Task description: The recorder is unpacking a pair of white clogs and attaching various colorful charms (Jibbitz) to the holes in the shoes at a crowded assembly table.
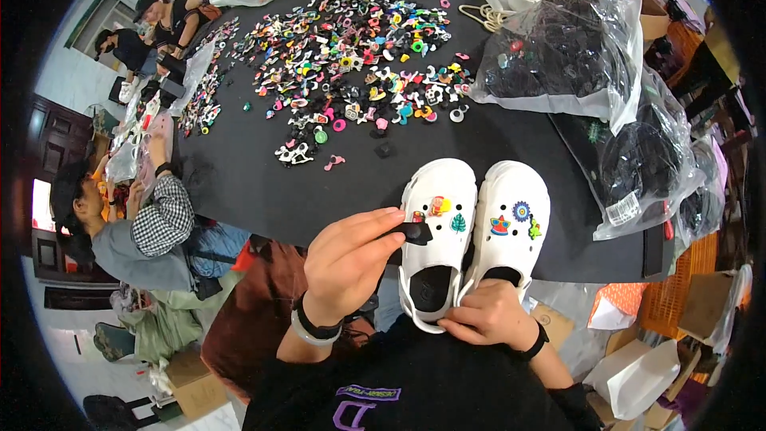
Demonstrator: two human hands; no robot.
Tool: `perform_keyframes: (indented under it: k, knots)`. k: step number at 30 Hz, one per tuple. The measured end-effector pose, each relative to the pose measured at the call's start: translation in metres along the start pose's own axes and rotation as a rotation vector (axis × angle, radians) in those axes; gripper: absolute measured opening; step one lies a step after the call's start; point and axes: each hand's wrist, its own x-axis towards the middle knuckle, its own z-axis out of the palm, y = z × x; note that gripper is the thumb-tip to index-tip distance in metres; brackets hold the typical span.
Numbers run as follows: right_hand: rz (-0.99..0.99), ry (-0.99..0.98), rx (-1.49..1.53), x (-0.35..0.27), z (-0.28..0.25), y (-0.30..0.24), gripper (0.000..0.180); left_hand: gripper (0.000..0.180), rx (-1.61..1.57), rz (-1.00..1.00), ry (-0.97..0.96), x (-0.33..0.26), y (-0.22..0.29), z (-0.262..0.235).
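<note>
At the table edge: pair of white clogs point(472, 227) sits on the black table point(239, 183), heels toward you.
Left hand point(347, 259): you're pinching a small black charm point(414, 232) at your fingertips, right over the left clog's strap.
Right hand point(488, 315): curled round the clog heels, gripping them.
Farther back: heap of colourful charms point(359, 48), well apart.

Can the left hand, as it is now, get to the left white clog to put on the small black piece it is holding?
Probably yes. The left hand holds the small black piece right at the side of the left white clog, nothing lies between them, and the right hand steadies the heels.
</note>
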Motion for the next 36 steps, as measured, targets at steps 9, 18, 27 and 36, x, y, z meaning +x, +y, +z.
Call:
perform_keyframes:
  k: [9,18,27,36]
  knots:
    - [0.026,-0.084,-0.164,0.000,-0.008,-0.011,0.027,0.021,-0.289,-0.485,-0.147,-0.040,-0.009,0.020]
    - [0.030,-0.107,-0.108,0.000,-0.006,-0.006,0.024,0.020,-0.444,-0.669,-0.062,-0.050,-0.019,0.051]
    - [0.041,-0.092,-0.093,0.000,-0.004,-0.005,0.023,0.022,-0.209,-0.474,-0.103,-0.036,-0.013,0.058]
    - [0.019,-0.042,-0.067,-0.003,-0.001,-0.001,0.023,0.025,-0.064,-0.226,-0.109,-0.026,-0.011,0.058]
